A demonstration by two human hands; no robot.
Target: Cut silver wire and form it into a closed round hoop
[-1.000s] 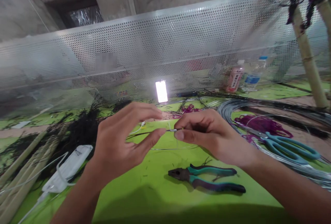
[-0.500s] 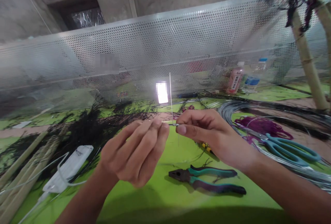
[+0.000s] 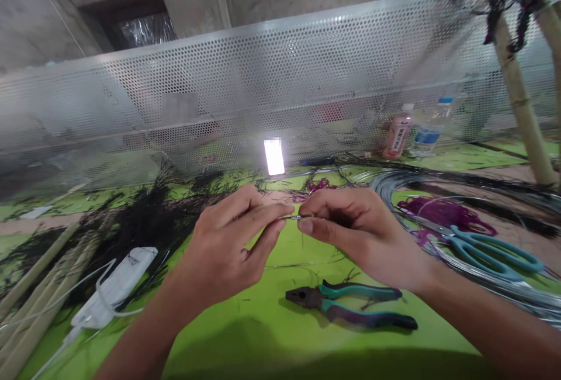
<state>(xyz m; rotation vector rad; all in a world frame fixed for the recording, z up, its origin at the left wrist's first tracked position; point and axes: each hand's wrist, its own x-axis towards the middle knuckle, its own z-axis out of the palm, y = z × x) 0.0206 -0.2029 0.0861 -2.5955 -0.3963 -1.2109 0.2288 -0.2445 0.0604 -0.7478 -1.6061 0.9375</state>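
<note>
A thin metal wire (image 3: 295,217) runs level between my two hands, and a short stretch of it looks wound in coils. My left hand (image 3: 241,239) pinches the wire between thumb and fingers just left of the coils. On the other side, the thumb and forefinger of my right hand (image 3: 355,228) are closed on it at the coils' right end. A short thin wire end (image 3: 302,241) hangs below the fingertips. Beneath the hands on the green tabletop (image 3: 263,339) lie combination pliers (image 3: 346,304) with teal and black handles, jaws pointing left.
Blue-handled scissors (image 3: 491,254) and a wire coil (image 3: 385,184) lie at right, near purple strands (image 3: 447,214). A white power strip (image 3: 114,286), dark fibres (image 3: 149,216) and bamboo poles (image 3: 48,286) lie left. Behind are a lit phone (image 3: 274,156), two bottles (image 3: 398,133) and a perforated metal panel (image 3: 263,76).
My left hand has turned and its fingers have opened out from a bunched pose, still pinching the wire. The straight wire end that stood upright above the fingers no longer shows there.
</note>
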